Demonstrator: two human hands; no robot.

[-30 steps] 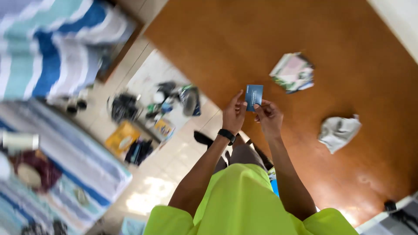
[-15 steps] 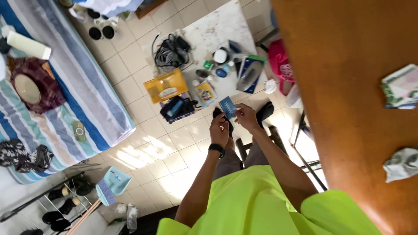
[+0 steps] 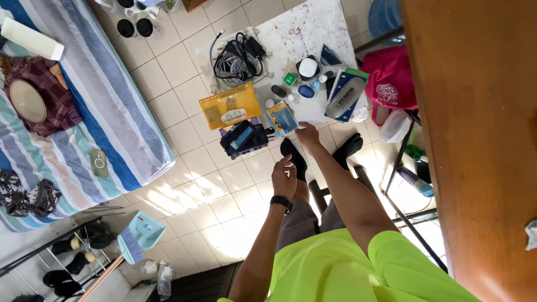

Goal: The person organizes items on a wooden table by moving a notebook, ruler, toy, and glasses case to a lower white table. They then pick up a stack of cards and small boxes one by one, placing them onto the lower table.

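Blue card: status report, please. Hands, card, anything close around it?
Right hand reaching down, fingertips on blue card. Left hand open, empty. Card over small booklet; black organiser and yellow folder alongside.

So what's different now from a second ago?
The small blue card was pinched in both hands over the brown table. Now the right hand alone reaches it out over the cluttered floor mat, and the left hand has let go, fingers loose. The view swung from the table to the floor. The black wristband stayed on.
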